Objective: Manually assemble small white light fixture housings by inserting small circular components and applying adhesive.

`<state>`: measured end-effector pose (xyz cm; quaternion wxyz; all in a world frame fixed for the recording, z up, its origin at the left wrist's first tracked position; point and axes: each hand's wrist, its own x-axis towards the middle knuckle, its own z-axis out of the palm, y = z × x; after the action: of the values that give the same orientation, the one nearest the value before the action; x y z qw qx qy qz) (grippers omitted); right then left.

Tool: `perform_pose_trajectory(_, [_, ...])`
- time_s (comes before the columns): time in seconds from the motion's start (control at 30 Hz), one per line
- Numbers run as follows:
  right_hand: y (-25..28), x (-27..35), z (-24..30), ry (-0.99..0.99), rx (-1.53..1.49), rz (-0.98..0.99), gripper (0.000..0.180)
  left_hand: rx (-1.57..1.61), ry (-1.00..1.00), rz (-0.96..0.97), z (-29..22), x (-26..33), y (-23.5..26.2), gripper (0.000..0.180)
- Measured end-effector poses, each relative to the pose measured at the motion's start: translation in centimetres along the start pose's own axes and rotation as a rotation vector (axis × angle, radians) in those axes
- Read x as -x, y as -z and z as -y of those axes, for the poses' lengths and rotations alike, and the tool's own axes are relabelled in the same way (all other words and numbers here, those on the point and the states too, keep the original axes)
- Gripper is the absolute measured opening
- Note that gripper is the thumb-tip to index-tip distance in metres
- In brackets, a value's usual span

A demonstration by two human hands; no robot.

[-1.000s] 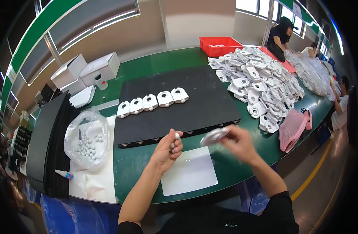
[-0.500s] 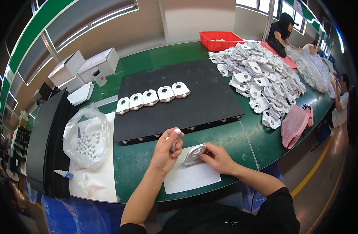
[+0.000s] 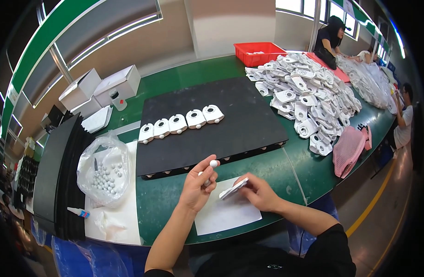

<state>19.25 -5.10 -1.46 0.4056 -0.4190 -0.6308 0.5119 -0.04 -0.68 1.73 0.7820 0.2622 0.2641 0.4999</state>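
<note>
My left hand [image 3: 197,184] pinches a small white ball [image 3: 214,163] between thumb and forefinger, with at least one more ball tucked in its curled fingers. Just right of it, my right hand [image 3: 260,191] grips a white plastic part [image 3: 233,188], tilted so that its thin edge shows, above a sheet of white paper [image 3: 228,217]. Beyond both hands, several like parts [image 3: 177,123] stand in a row on a black board [image 3: 212,138], each with a ball at its near edge. At left, a clear plastic bag [image 3: 85,168] holds loose white balls [image 3: 106,180].
A heap of white parts [image 3: 304,92] covers the right of the green table [image 3: 272,171], beside a pink mesh cap [image 3: 349,152]. At the back sits a red bin [image 3: 242,54]. A glue bottle [image 3: 78,212] and stacked black boards [image 3: 55,180] are left. Another person [image 3: 330,39] works far right.
My right hand has turned the white part from showing its ringed face to nearly edge-on. The left hand keeps its pinch on the ball. The whole view has shifted slightly.
</note>
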Motion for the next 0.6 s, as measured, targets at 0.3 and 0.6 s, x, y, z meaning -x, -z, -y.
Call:
perform_pose_trajectory(0.3, [1.7, -0.8, 0.0, -0.148, -0.879, -0.034, 0.015, -0.097, 0.127, -0.021, 0.9, -0.2, 0.3, 0.027])
perform_pose_trajectory(0.6, [1.7, -0.8, 0.4, -0.075, -0.88, -0.066, 0.012, -0.264, 0.101, 0.01, 1.0, 0.2, -0.4, 0.027])
